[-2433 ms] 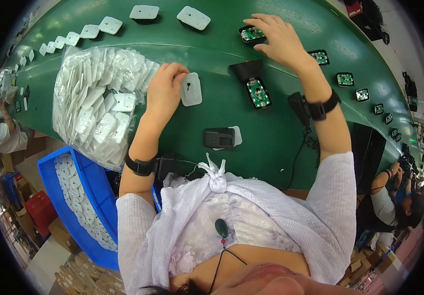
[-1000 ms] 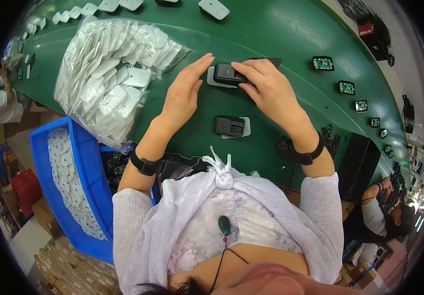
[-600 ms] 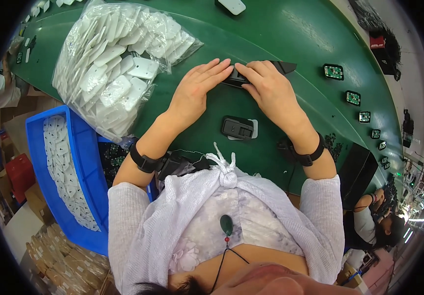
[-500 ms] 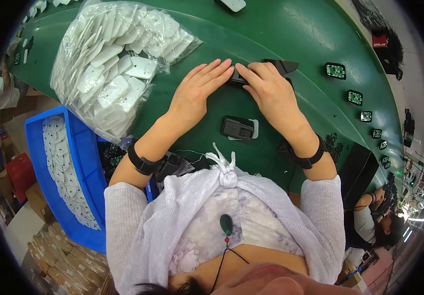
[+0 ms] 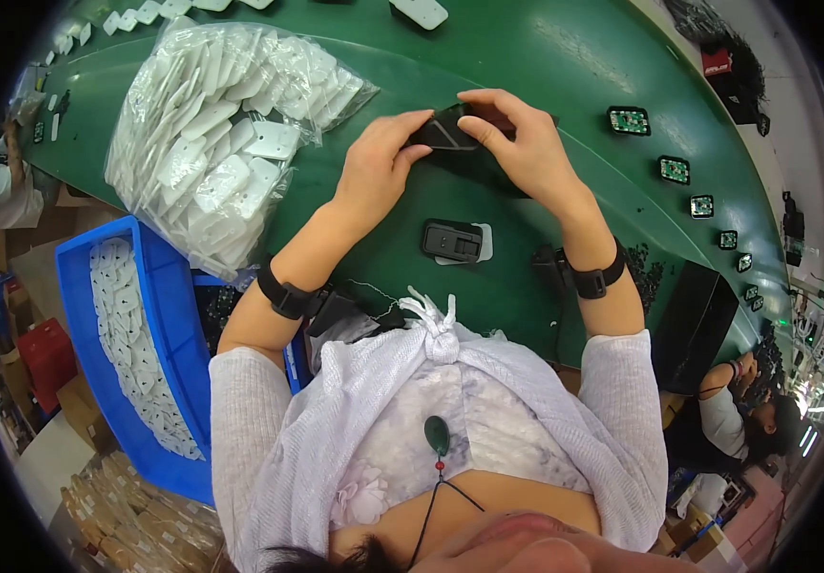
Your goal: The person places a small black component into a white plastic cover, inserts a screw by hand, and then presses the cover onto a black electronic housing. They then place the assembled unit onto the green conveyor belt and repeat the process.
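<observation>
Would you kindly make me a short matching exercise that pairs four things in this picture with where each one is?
Things
1. Plastic bag
2. Blue bin
3. Circuit boards
4. Glossy black part

Places
A. In a line along the right side of the table
B. Between the left hand and the right hand
C. At the picture's lower left, beside the table
D. On the table, left of both hands

Pairs: 1-D, 2-C, 3-A, 4-B

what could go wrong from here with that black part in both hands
The black part, pinched between the left hand and right hand, might slip and drop. A lowered hand could knock the black casing on the green table. The right wrist strap might scatter the small black pieces beside it.
</observation>
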Available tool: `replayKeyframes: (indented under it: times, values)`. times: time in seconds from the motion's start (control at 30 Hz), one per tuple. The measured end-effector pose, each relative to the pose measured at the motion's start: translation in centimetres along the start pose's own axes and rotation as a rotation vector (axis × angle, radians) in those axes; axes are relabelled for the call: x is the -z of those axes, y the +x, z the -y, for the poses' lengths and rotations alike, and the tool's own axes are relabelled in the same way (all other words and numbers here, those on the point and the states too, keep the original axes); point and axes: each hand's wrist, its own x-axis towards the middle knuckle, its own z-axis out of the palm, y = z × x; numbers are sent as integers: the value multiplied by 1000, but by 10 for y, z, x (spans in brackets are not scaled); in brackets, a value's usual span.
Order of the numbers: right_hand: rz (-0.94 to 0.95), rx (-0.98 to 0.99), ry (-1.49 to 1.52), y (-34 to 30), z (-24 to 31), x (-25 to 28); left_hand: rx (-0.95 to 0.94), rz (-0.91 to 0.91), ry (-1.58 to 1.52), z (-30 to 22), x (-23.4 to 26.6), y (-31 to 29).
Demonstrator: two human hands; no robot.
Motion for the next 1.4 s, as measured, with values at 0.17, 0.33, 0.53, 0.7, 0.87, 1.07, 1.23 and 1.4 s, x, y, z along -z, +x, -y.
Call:
replayKeyframes:
  times: [0.17,0.33,0.53,0.7,0.87,1.07,1.23,1.4]
  values:
    - [-31,120,193,-13,6,-5,504,58,-825,-24,7,-4]
    - [-86,125,323,-18,11,-13,580,80,-1024,-36,9,-6]
    - [-87,242,287,-12,26,-3,553,30,-1164,-42,10,-2]
    - [-257,302,134,33,8,39,335,-286,-491,-31,50,-3]
    - [-102,165,-97,81,-19,80,133,-220,597,11,113,-18]
    - [-23,66,-148,128,-51,90,179,133,877,17,128,-30]
    - [22,-4,-100,142,-59,92,196,201,901,14,123,-24]
    - [75,-40,-175,146,-60,96,197,56,970,27,115,-30]
